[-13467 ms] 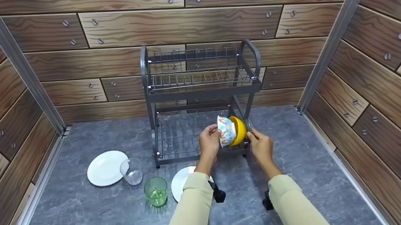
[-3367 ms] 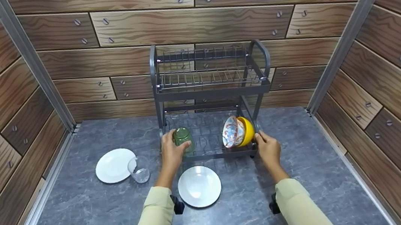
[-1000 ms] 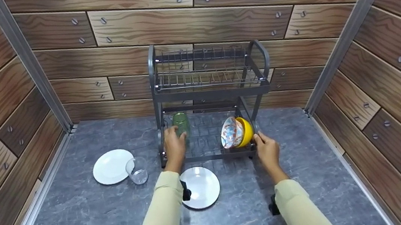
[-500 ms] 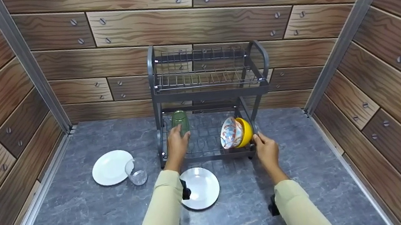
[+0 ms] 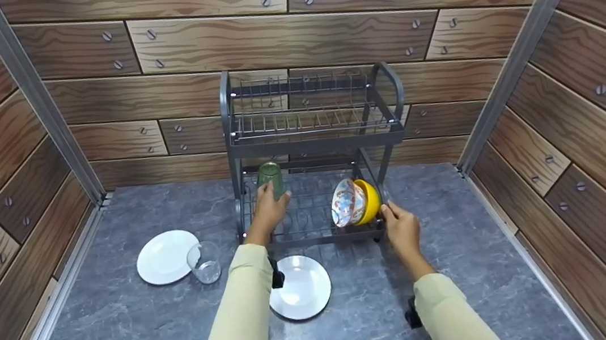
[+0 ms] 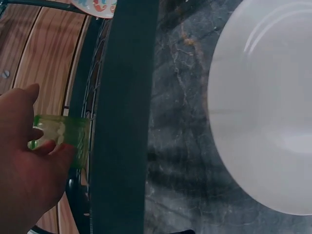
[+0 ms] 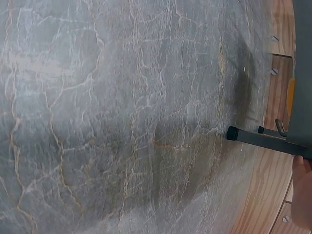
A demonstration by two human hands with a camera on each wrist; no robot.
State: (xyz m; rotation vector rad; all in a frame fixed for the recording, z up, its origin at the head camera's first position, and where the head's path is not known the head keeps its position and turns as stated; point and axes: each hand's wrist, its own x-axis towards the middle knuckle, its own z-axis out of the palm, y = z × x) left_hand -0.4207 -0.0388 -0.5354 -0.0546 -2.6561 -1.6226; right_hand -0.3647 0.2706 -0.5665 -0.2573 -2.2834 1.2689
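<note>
The green glass [image 5: 270, 178] stands upside down at the back left of the lower tier of the dark dish rack [image 5: 314, 144]. My left hand [image 5: 269, 208] reaches in over the tier's front, its fingers at the near side of the glass and its thumb spread apart. In the left wrist view, fingertips [image 6: 63, 151] overlap the green glass. My right hand [image 5: 403, 230] grips the rack's lower right front corner. At that end of the tier, a patterned bowl [image 5: 347, 204] and a yellow bowl [image 5: 370, 202] sit nested on their sides, the patterned one facing left.
A white plate [image 5: 301, 301] lies on the grey marbled surface before the rack. Further left is another white plate [image 5: 162, 258], with a clear glass [image 5: 205, 264] beside it, overlapping its edge. The rack's upper tier [image 5: 309, 121] holds no dishes. Wood-patterned walls enclose the space.
The patterned bowl left my left hand and rests in the rack beside the yellow one. The green glass went from the surface into the rack, then slid further back under my left hand.
</note>
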